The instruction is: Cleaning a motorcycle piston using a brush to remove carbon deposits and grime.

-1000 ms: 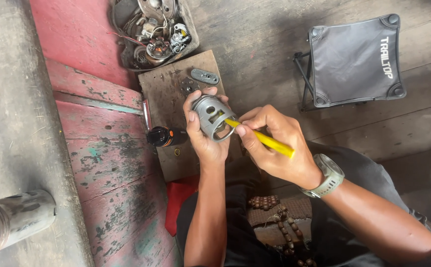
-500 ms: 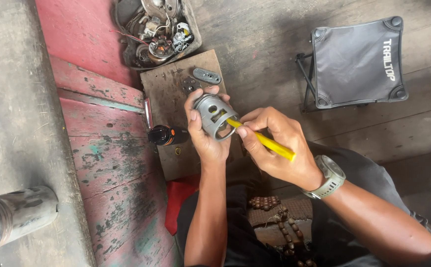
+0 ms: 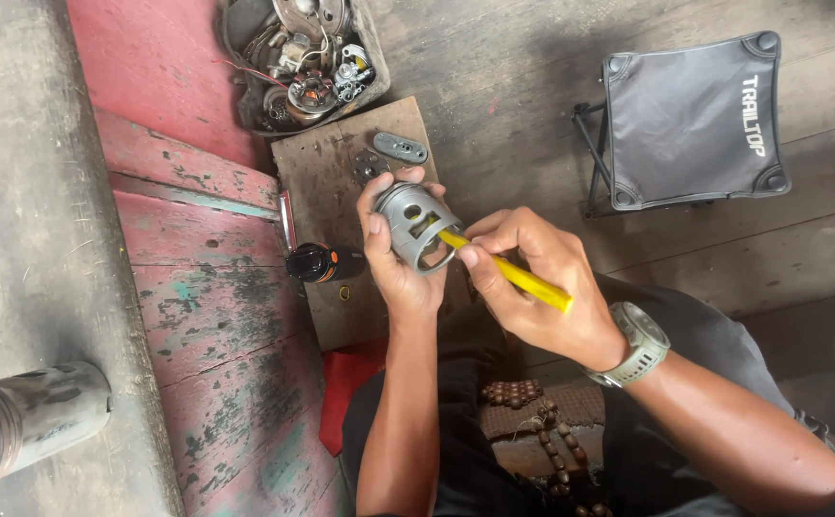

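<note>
Left hand (image 3: 400, 263): fingers wrapped tight around a grey metal piston (image 3: 415, 226), held above the near half of a wooden board (image 3: 326, 177). Right hand (image 3: 530, 282): fingers pinched on a yellow-handled tool (image 3: 513, 276), tip inside the piston. Black-capped bottle (image 3: 317, 262) at the board's left edge; grey oval plate (image 3: 400, 147) near its far edge.

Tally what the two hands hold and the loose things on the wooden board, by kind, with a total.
Grey metal piston, in the left hand: 1
Yellow-handled tool, in the right hand: 1
Black bottle with orange band, lying on the wooden board: 1
Flat oval grey plate: 1
Total: 4
</note>
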